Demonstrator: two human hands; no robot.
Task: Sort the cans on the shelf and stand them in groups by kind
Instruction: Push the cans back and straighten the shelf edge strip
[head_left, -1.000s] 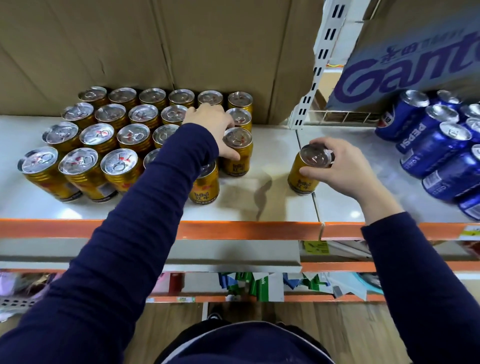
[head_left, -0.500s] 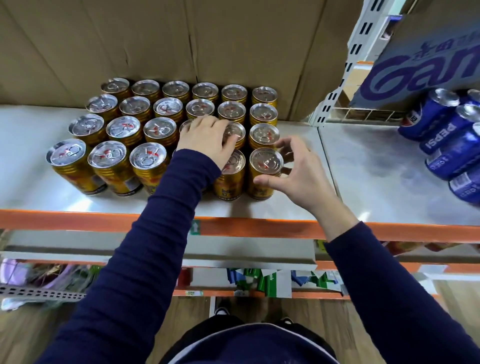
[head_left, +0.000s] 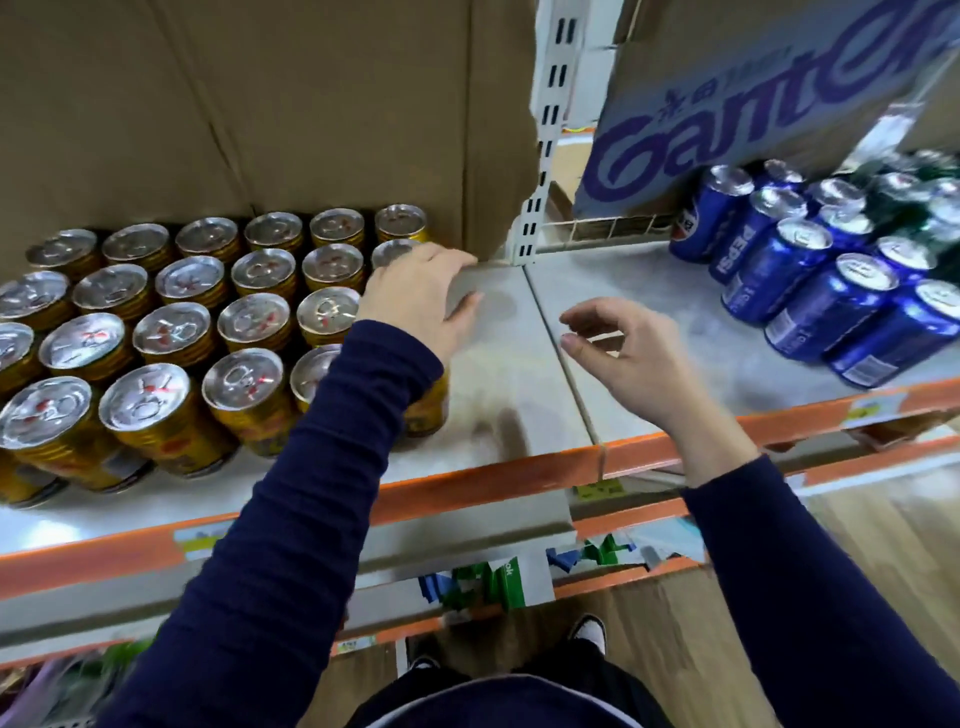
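Several gold cans (head_left: 166, 338) with silver tops stand upright in tight rows on the left part of the grey shelf (head_left: 498, 395). Blue Pepsi cans (head_left: 810, 280) stand grouped at the right. My left hand (head_left: 415, 301) rests flat against the right side of the gold block, fingers spread, holding nothing; it hides the cans under it. My right hand (head_left: 618, 353) hovers above the bare shelf between the two groups, fingers curled apart and empty.
Brown cardboard (head_left: 260, 104) backs the gold cans. A Ganten carton (head_left: 753, 104) stands behind the blue cans, with dark green cans (head_left: 930, 202) at the far right. A white upright post (head_left: 540, 156) divides the shelf bays. An orange rail (head_left: 467, 488) edges the shelf front.
My right hand set the gold can into the block's right column, let go and drew back to the right. My left hand slid to the block's right side. The view shifted right.
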